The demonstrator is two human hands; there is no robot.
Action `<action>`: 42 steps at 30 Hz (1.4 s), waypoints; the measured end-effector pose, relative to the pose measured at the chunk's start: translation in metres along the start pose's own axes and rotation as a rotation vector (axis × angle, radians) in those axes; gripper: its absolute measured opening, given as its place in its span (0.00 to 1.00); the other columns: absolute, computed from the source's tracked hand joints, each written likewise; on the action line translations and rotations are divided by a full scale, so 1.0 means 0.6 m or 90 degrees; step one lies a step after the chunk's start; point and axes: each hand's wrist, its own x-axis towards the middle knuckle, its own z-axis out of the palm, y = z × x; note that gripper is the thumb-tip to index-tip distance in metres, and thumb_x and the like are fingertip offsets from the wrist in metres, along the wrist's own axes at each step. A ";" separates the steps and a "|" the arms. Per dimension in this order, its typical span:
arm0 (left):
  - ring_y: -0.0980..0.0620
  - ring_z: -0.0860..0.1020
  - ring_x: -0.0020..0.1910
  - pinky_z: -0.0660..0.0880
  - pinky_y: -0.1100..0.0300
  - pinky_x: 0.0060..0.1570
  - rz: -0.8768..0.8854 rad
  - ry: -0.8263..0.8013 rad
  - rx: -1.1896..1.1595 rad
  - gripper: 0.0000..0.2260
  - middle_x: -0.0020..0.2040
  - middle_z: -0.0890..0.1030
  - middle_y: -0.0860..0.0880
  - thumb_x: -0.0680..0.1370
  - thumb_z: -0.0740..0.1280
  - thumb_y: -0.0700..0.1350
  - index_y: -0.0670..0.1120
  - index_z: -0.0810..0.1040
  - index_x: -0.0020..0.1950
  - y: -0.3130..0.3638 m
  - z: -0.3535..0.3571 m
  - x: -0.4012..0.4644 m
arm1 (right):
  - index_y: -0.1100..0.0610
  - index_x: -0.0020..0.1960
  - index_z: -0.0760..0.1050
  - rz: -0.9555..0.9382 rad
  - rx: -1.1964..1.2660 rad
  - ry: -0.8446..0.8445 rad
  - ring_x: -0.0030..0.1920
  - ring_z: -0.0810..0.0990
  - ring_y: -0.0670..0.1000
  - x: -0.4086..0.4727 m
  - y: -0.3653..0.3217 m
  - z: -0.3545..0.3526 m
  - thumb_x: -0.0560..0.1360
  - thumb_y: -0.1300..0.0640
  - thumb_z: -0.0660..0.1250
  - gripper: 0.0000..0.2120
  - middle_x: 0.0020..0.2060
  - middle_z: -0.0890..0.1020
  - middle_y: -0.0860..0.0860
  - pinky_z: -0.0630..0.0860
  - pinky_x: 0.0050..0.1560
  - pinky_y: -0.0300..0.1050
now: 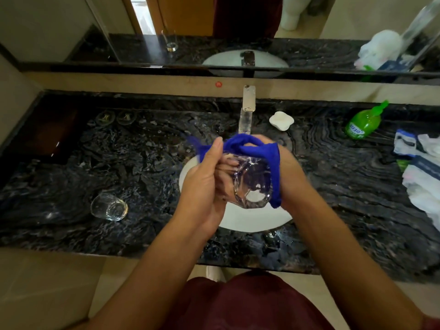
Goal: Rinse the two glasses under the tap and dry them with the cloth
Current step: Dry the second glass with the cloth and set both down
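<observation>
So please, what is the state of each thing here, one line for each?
Clear glass in the hands: held over the basin, tilted, blue cloth around it.
Blue cloth: wrapped on that glass.
Second clear glass: on the dark counter, untouched.
Chrome tap: running.
Left hand: gripping the glass.
Right hand: holding the cloth.

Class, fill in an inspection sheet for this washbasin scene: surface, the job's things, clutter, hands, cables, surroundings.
Surface: dark marble counter, white basin.
Job's things: held glass wrapped in blue cloth over the basin; second glass on the counter at left; tap.
Clutter: green soap bottle, white soap dish, plastic bags.
Hands: left hand grips the glass; right hand holds the cloth.
Cables: nothing seen.
Surroundings: mirror.
</observation>
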 end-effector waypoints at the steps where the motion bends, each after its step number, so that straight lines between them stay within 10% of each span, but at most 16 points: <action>1: 0.38 0.71 0.59 0.68 0.35 0.68 -0.010 0.011 -0.010 0.20 0.60 0.74 0.34 0.81 0.69 0.55 0.39 0.79 0.62 -0.001 -0.001 0.001 | 0.52 0.52 0.84 -0.079 -0.028 0.016 0.41 0.86 0.49 -0.003 -0.006 -0.002 0.83 0.59 0.62 0.11 0.41 0.88 0.51 0.82 0.41 0.43; 6: 0.45 0.62 0.62 0.62 0.47 0.65 -0.063 0.094 -0.161 0.22 0.64 0.68 0.42 0.84 0.63 0.54 0.42 0.71 0.74 0.006 0.009 0.009 | 0.42 0.66 0.79 -0.429 -0.209 0.025 0.56 0.81 0.40 -0.054 -0.017 0.008 0.84 0.55 0.64 0.14 0.60 0.83 0.39 0.77 0.56 0.34; 11: 0.46 0.79 0.62 0.73 0.52 0.71 -0.034 0.073 -0.167 0.20 0.62 0.81 0.40 0.83 0.65 0.52 0.40 0.80 0.69 0.003 0.012 0.004 | 0.55 0.70 0.77 -0.539 -0.498 0.082 0.78 0.69 0.58 -0.060 0.043 0.055 0.82 0.54 0.66 0.18 0.76 0.72 0.57 0.68 0.75 0.64; 15: 0.54 0.80 0.34 0.79 0.60 0.35 0.107 0.122 0.068 0.18 0.35 0.82 0.49 0.83 0.67 0.46 0.49 0.85 0.34 -0.004 -0.001 0.010 | 0.53 0.68 0.78 -0.433 -0.405 0.129 0.72 0.76 0.51 -0.050 0.029 0.055 0.83 0.50 0.63 0.17 0.72 0.77 0.52 0.73 0.71 0.48; 23: 0.53 0.75 0.23 0.74 0.63 0.28 0.226 -0.039 0.214 0.13 0.25 0.78 0.48 0.78 0.66 0.51 0.48 0.80 0.36 0.014 0.005 -0.001 | 0.47 0.37 0.72 -0.257 -0.205 0.165 0.34 0.71 0.47 -0.021 -0.021 0.032 0.82 0.40 0.62 0.18 0.31 0.73 0.43 0.70 0.40 0.45; 27: 0.51 0.76 0.21 0.75 0.65 0.31 0.240 -0.106 0.266 0.16 0.22 0.77 0.47 0.81 0.65 0.51 0.51 0.82 0.34 0.022 -0.006 -0.004 | 0.54 0.40 0.76 -0.141 -0.053 0.218 0.38 0.71 0.57 -0.021 -0.033 0.022 0.76 0.37 0.68 0.20 0.37 0.73 0.58 0.70 0.45 0.56; 30: 0.53 0.77 0.24 0.76 0.63 0.34 0.220 -0.069 0.263 0.20 0.25 0.78 0.50 0.84 0.62 0.56 0.53 0.84 0.35 0.018 -0.007 -0.001 | 0.44 0.41 0.79 -0.303 -0.133 0.146 0.37 0.78 0.47 -0.048 -0.019 0.024 0.80 0.39 0.65 0.13 0.36 0.79 0.45 0.75 0.43 0.41; 34: 0.44 0.76 0.33 0.75 0.59 0.35 0.151 -0.070 0.198 0.37 0.32 0.78 0.40 0.82 0.49 0.71 0.46 0.86 0.41 0.018 -0.003 -0.001 | 0.47 0.63 0.82 -0.373 -0.432 0.035 0.65 0.78 0.39 -0.065 -0.007 0.030 0.84 0.45 0.62 0.14 0.60 0.82 0.39 0.71 0.63 0.32; 42: 0.43 0.87 0.49 0.85 0.55 0.49 0.125 -0.146 0.380 0.50 0.45 0.87 0.39 0.66 0.51 0.85 0.40 0.86 0.49 0.022 -0.006 -0.002 | 0.37 0.67 0.73 -0.137 -0.675 -0.035 0.58 0.80 0.46 -0.051 -0.030 0.023 0.76 0.26 0.53 0.27 0.59 0.81 0.41 0.78 0.60 0.55</action>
